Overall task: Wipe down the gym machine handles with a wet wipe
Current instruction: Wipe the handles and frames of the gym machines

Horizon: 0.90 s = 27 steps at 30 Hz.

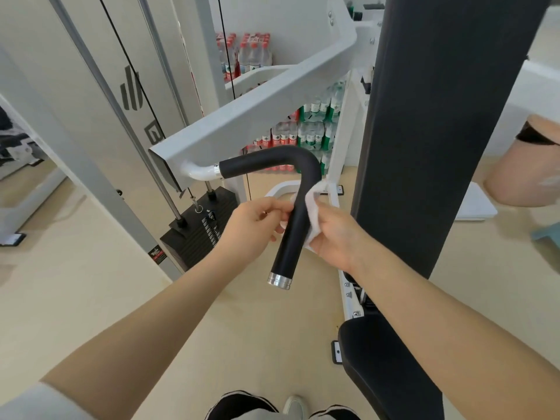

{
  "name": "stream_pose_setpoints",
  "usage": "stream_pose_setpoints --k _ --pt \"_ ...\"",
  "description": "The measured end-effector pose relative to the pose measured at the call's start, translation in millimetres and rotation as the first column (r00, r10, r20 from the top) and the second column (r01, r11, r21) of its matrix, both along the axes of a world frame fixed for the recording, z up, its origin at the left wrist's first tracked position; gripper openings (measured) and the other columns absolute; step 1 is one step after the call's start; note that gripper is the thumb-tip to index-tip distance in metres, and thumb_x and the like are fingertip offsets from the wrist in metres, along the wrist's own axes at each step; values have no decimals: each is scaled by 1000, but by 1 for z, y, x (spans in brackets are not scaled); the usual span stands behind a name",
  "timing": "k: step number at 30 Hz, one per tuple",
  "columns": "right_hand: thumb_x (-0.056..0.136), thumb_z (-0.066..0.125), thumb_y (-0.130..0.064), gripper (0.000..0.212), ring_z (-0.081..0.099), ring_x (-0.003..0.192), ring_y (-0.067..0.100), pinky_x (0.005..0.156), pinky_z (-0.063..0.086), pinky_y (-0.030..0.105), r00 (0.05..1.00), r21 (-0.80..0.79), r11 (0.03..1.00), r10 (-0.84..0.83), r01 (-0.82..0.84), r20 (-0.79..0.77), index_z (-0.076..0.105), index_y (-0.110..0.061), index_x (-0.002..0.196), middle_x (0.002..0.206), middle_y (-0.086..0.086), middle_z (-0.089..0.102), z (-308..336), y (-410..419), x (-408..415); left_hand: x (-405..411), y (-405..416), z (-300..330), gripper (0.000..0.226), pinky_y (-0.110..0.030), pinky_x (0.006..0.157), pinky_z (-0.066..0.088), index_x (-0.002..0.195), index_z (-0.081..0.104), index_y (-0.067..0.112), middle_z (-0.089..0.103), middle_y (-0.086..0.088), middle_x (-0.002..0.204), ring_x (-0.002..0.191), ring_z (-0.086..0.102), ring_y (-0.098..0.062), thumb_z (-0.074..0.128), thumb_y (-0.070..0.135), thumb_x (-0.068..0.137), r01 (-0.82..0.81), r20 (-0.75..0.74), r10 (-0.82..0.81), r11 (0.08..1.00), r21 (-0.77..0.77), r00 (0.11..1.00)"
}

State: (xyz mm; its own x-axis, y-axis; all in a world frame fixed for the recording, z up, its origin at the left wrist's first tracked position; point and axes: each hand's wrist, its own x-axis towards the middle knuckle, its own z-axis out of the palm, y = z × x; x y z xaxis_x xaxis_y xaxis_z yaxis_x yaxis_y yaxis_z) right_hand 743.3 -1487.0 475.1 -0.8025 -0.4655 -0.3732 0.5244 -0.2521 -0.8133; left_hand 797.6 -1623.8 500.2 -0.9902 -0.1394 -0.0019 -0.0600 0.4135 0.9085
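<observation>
Both hands held a white wet wipe (312,207) around the black handle (292,225). Left hand (254,225) pinched one end; right hand (336,234) grip clasped the other against the bar.

Head-worn wide-angle view, facing forward and down, close above handle (292,207)

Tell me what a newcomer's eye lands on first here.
Dead centre, the bent black handle with its silver end cap, and the white wet wipe wrapped round it. The left hand and right hand grip the wipe from either side. Right of them rises the tall black back pad.
</observation>
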Motion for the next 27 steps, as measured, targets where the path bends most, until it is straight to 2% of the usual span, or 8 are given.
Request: stream_pose_setpoints --k 4,8,11,14,16,19,22,27 --pt "96 43 -28 37 59 111 27 101 44 43 993 57 992 111 -114 48 49 -9 126 119 15 61 -14 -3 51 17 -8 -6 26 -19 66 50 96 68 19 62 7 79 58 57 1 45 7 92 -8 15 10 994 -110 1000" --pt "97 44 -28 21 62 97 11 84 49 25 917 397 853 394 -339 -65 56 -18 111 100 -1 68 0 12 94 45 -13 -7 25 -27 74 50 94 67 24 64 7 84 60 56 7 47 10 93 -32 -4 31 993 -118 999" --pt "95 48 -27 20 63 84 13 78 48 28 952 536 836 247 -117 -178 62 -18 105 88 1 70 3 25 112 77 -15 -2 24 -34 77 52 94 64 27 65 8 87 61 55 8 47 10 93 -55 -5 55 993 -108 998" --pt "96 46 -20 26 55 66 13 58 40 26 977 428 889 -83 161 -196 55 -14 119 82 4 62 0 29 128 108 -12 1 22 -40 80 53 100 59 32 65 8 88 62 57 7 46 14 94 -26 6 26 994 -107 1000" --pt "96 42 -19 29 49 65 15 53 35 25 984 199 965 -154 168 -85 50 -11 122 89 8 58 3 27 140 127 -4 5 22 -42 80 53 105 57 34 66 3 91 69 61 0 47 18 94 22 2 -22 996 -92 1000" --pt "94 28 -18 34 45 72 19 63 35 28 988 -15 989 -149 150 45 55 -6 111 91 13 53 17 30 168 152 18 13 27 -34 79 51 117 56 36 61 4 103 83 61 -16 51 24 93 147 -26 -149 987 -66 989" --pt "88 26 -4 42 55 110 35 98 43 44 992 -37 992 -121 122 25 55 0 119 118 26 57 27 47 195 174 49 19 36 -9 80 42 126 54 27 50 10 114 91 55 -5 58 24 90 294 -78 -319 928 -229 945" --pt "90 32 9 43 57 114 23 100 41 46 982 98 992 -62 81 -177 56 -4 123 121 12 61 37 119 227 190 115 19 47 -9 82 39 128 53 19 48 9 118 99 46 -3 67 27 83 374 -133 -473 813 -445 871"
